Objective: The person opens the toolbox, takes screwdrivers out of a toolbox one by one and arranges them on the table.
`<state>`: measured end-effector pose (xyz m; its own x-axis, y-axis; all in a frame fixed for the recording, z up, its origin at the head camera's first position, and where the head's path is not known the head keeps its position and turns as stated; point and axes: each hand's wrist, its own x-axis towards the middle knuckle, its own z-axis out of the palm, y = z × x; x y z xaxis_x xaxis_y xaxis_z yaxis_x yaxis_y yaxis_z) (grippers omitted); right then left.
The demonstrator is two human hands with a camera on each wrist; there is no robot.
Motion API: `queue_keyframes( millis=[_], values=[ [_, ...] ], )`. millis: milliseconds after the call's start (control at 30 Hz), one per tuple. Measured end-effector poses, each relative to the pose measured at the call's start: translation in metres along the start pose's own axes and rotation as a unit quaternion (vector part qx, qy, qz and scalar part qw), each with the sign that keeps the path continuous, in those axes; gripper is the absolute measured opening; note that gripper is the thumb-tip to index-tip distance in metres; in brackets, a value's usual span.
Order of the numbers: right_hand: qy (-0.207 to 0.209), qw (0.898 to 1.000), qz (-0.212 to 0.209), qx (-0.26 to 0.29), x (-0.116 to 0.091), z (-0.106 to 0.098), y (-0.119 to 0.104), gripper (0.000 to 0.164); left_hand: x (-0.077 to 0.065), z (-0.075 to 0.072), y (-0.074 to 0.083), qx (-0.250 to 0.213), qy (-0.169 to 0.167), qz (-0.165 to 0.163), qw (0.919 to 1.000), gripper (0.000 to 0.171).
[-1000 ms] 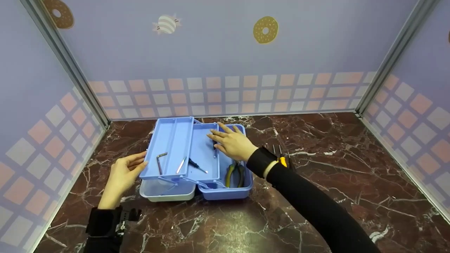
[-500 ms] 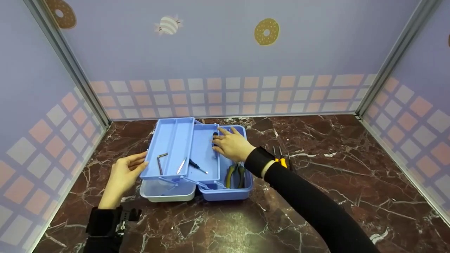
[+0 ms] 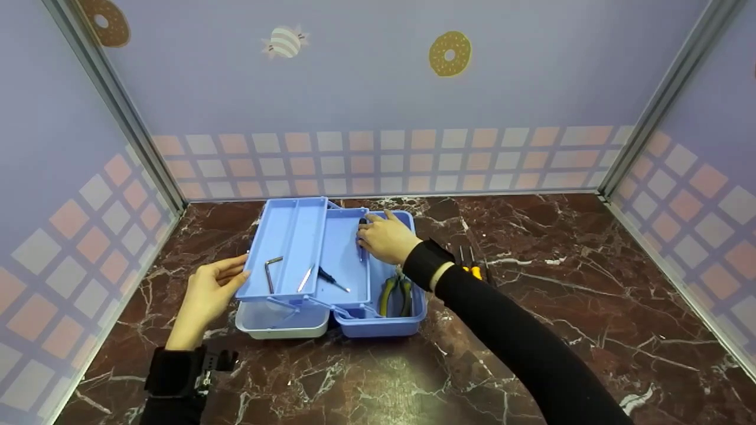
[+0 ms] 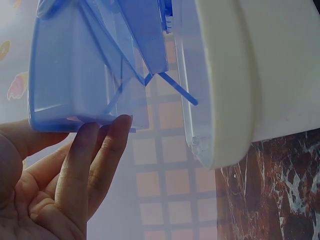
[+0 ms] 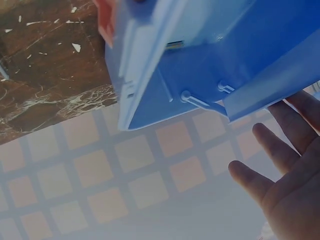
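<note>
In the head view, a blue cantilever toolbox stands unfolded, its trays spread leftward. My left hand pinches the outer edge of the raised upper tray, thumb and fingers on opposite sides in the left wrist view. My right hand reaches over the right wall of the middle tray. Its thumb and forefinger pinch a slim blue tool with a black end, partly covered by the fingers. An L-shaped hex key and a slim silver piece lie in the upper tray; a small screwdriver lies in the middle one.
Pliers with green-and-black handles lie in the deep base. Yellow-handled tools lie on the marbled table right of the box, partly behind the right wrist. The whitish lid sits under the trays at left. Patterned walls enclose the table.
My right hand's spread fingers have drawn together and come down onto the slim blue tool, which has shifted slightly away from me. My left hand has kept its grip on the tray edge.
</note>
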<state>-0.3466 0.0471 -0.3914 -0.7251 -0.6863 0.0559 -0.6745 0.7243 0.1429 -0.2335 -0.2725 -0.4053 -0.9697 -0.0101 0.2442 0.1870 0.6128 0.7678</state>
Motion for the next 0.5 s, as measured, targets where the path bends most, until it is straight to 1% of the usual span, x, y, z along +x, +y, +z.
queue_keyframes(
  millis=[133, 267, 500],
  values=[
    [0.006, 1.000, -0.005, -0.029, 0.003, -0.001, -0.004, 0.031, 0.000, 0.001, 0.000, -0.002, 0.003, 0.001, 1.0000, 0.037],
    [0.017, 0.999, 0.003, -0.050, 0.007, 0.000, -0.007, 0.028, 0.001, 0.001, 0.001, -0.006, 0.008, 0.002, 1.0000, 0.036],
    [0.025, 0.998, 0.012, -0.050, 0.014, -0.001, -0.011, 0.024, 0.000, 0.000, 0.000, -0.006, 0.009, -0.001, 0.9999, 0.036]
  ],
)
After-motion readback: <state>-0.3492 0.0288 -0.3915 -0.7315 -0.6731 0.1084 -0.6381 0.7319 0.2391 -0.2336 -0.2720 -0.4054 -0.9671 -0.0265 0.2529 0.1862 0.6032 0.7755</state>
